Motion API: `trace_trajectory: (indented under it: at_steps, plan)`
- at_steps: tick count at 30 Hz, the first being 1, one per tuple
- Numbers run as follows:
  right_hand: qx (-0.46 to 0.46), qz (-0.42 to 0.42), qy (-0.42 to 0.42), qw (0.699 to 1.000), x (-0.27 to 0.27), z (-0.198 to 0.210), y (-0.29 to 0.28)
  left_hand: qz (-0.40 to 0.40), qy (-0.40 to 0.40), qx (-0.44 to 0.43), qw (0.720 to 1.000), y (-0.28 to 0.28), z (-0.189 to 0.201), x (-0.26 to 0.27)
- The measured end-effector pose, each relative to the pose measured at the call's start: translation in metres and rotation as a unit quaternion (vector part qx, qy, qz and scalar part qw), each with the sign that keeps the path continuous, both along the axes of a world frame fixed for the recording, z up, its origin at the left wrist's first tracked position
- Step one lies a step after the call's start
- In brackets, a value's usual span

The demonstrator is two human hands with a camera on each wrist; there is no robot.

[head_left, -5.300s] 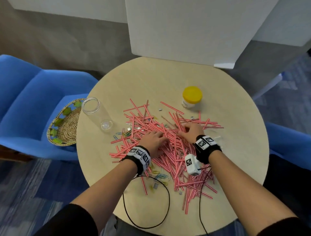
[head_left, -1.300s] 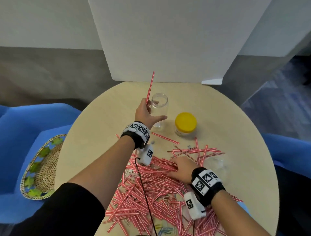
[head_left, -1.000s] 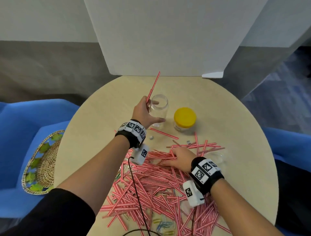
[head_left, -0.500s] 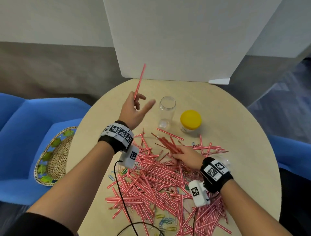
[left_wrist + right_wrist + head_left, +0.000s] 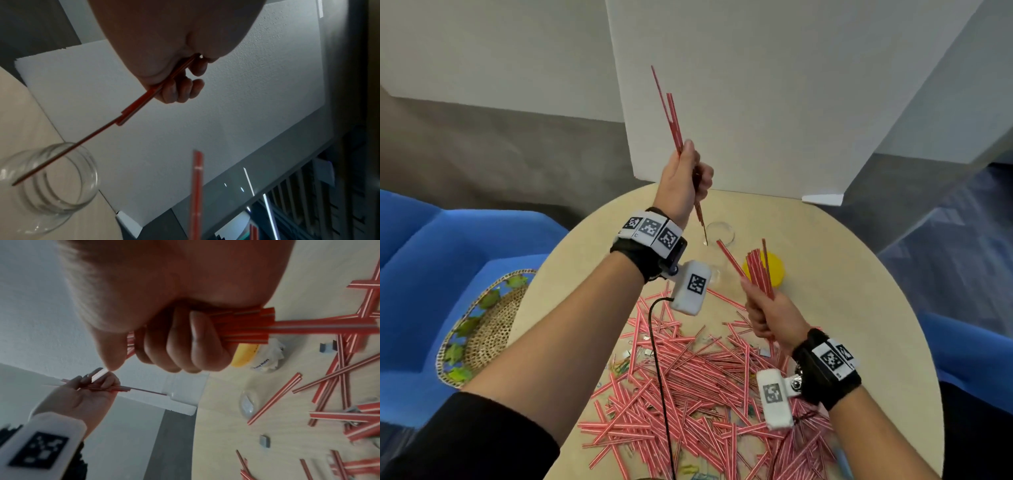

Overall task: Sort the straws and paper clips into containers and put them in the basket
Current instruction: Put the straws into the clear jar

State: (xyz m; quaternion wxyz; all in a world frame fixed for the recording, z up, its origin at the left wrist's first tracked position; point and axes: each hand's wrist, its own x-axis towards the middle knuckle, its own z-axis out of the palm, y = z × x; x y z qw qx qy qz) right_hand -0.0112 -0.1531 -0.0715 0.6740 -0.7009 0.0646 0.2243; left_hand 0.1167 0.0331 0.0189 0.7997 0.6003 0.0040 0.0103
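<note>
Few red-and-white striped paper straws (image 5: 675, 123): pinched upright in left hand (image 5: 681, 181), long axis near vertical, lowest tip at mouth of clear glass jar (image 5: 51, 181) below. Fuller bundle (image 5: 758, 270) is gripped by right hand (image 5: 770, 318) beside it.

The straws (image 5: 688, 380) are showing red and white stripes; the jar (image 5: 51, 181) is looking clear like glass; the lid (image 5: 774, 270) is glowing yellow; the table (image 5: 859, 308) is looking pale tan; the basket (image 5: 479, 335) is showing tan weave with green leaves; the chair (image 5: 431, 260) is looking bright blue; the wristbands (image 5: 650, 229) are showing black and white squares.
</note>
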Motion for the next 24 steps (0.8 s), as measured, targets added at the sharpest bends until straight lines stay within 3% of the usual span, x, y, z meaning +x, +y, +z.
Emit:
trace_trajectory:
  at_steps: [7, 10, 17, 24]
  plan:
    - [0.025, -0.056, -0.012, 0.998, 0.003, 0.006, -0.022, -0.046, -0.107, 0.091, 0.989, -0.018, 0.032, -0.005]
    - [0.033, -0.072, -0.011, 0.997, 0.004, 0.004, -0.026, -0.045, -0.106, 0.094, 0.989, -0.025, 0.034, -0.001]
    - [0.053, -0.135, -0.054, 0.988, 0.018, 0.019, -0.017, -0.041, -0.037, 0.140, 0.989, -0.035, -0.030, 0.004]
    - [0.100, -0.143, -0.119, 0.977, 0.049, 0.056, -0.008, -0.040, -0.071, 0.225, 0.971, -0.023, -0.072, 0.002]
